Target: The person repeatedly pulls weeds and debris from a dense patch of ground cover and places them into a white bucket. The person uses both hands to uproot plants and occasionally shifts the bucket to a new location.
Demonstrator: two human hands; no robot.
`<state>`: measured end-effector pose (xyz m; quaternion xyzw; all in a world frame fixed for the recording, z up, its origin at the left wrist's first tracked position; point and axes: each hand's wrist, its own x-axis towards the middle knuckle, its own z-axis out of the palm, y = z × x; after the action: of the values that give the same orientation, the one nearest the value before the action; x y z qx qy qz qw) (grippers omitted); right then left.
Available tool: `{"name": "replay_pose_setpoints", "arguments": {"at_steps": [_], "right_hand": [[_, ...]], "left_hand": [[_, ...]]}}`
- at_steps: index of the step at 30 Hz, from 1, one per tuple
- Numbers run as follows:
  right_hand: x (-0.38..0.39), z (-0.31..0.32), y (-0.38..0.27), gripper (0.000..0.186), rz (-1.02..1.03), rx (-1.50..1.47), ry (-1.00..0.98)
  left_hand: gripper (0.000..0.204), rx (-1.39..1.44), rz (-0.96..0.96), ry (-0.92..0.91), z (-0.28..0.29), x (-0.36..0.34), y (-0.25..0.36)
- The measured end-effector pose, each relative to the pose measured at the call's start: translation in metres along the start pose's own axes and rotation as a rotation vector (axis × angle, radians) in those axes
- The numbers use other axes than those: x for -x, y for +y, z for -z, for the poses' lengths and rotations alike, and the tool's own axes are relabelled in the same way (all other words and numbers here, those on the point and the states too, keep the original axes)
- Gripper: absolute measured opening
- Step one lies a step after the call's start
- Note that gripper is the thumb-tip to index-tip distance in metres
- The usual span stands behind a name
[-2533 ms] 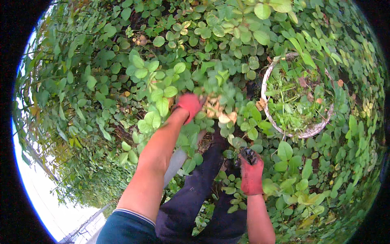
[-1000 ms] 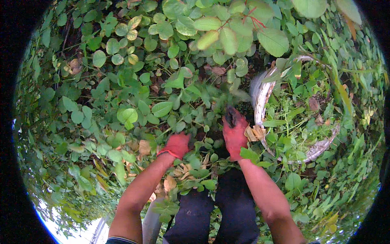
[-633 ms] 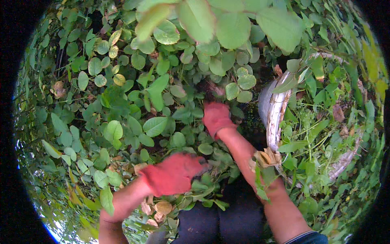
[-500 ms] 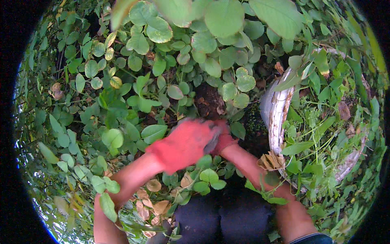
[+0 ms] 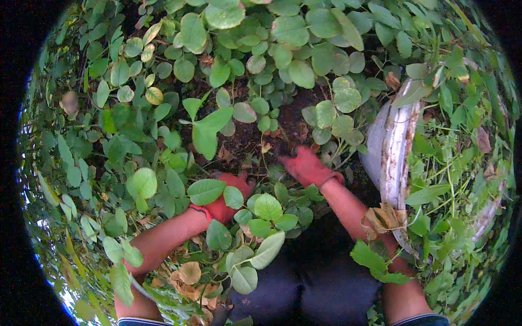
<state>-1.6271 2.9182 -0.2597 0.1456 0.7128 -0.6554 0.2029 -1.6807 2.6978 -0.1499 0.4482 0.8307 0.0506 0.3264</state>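
Observation:
Both hands wear red work gloves with dark palms and fingertips. My left hand (image 5: 232, 200) is low among the stems, partly covered by round green leaves, and its fingers are hidden. To its right, my right hand (image 5: 309, 167) reaches into a gap over the dark soil (image 5: 239, 142). Its fingers look curled together at the ground; what they hold, if anything, cannot be made out. Thin stems and small leaves stand between the two hands. A leafy plant (image 5: 267, 207) rises just in front of my left hand, nearer to me.
On the right sits a white basin (image 5: 396, 152) with a worn, dirty rim, heaped with pulled green weeds (image 5: 443, 163). Dry brown leaves (image 5: 187, 274) lie at the lower left. Dense leafy plants (image 5: 321, 32) surround the gap. My dark-clothed knees (image 5: 304, 282) are at the bottom.
My hands were together in the middle; now they are apart, the left lower and further left, the right beside the bare soil. The view has shifted slightly, and more soil shows.

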Motion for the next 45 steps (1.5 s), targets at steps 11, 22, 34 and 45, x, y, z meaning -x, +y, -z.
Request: {"name": "replay_pose_setpoints", "arguments": {"at_steps": [11, 22, 34, 45], "right_hand": [[-0.076, -0.045, -0.024, 0.038, -0.051, 0.471, 0.076], [-0.081, -0.021, 0.054, 0.042, -0.075, 0.183, 0.125], [-0.052, -0.062, 0.004, 0.081, 0.626, 0.912, 0.208], [-0.077, -0.058, 0.029, 0.064, 0.175, -0.03, -0.096]], "left_hand": [[0.023, 0.101, 0.02, 0.037, -0.004, 0.031, 0.011], [0.026, 0.151, 0.002, 0.041, -0.017, 0.02, 0.007], [0.029, 0.188, 0.017, 0.037, -0.021, 0.034, 0.011], [0.032, 0.218, 0.029, 0.031, -0.018, 0.04, 0.012]]}}
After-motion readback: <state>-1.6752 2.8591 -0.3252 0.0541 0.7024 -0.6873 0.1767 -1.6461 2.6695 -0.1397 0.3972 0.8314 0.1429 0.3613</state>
